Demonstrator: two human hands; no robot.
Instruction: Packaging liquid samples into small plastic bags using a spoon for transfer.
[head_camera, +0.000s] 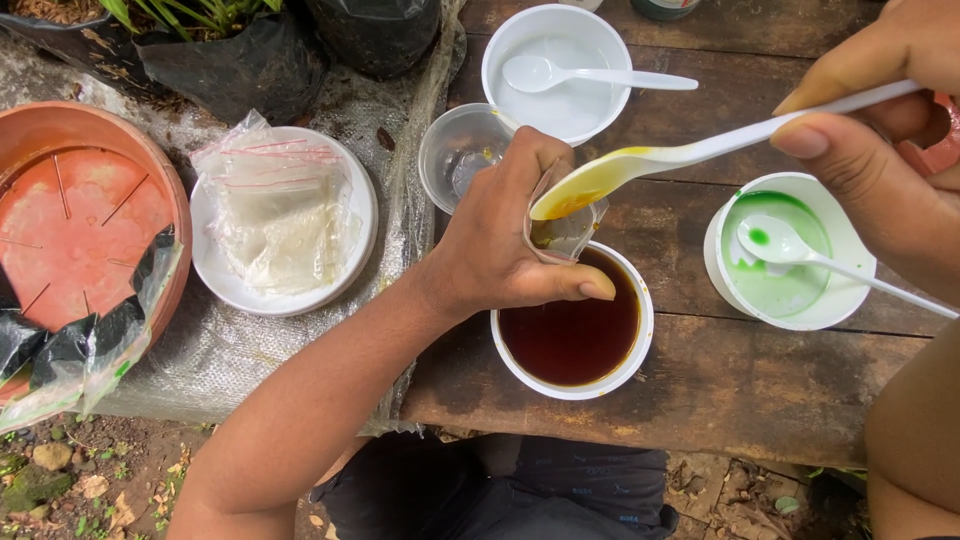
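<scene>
Bag (566, 232), small and clear, pinched open in left hand (500, 240) directly above bowl of dark brown liquid (572, 335), so drips land inside. Right hand (880, 120) grips white spoon (640, 165), tipping yellow-brown liquid into bag mouth.

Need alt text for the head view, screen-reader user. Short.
The right hand tips a white plastic spoon with yellow-orange liquid into a small clear bag, held open by the left hand over a white bowl of dark brown liquid. On the wooden table sit a green-liquid bowl and a plate of plastic bags.
</scene>
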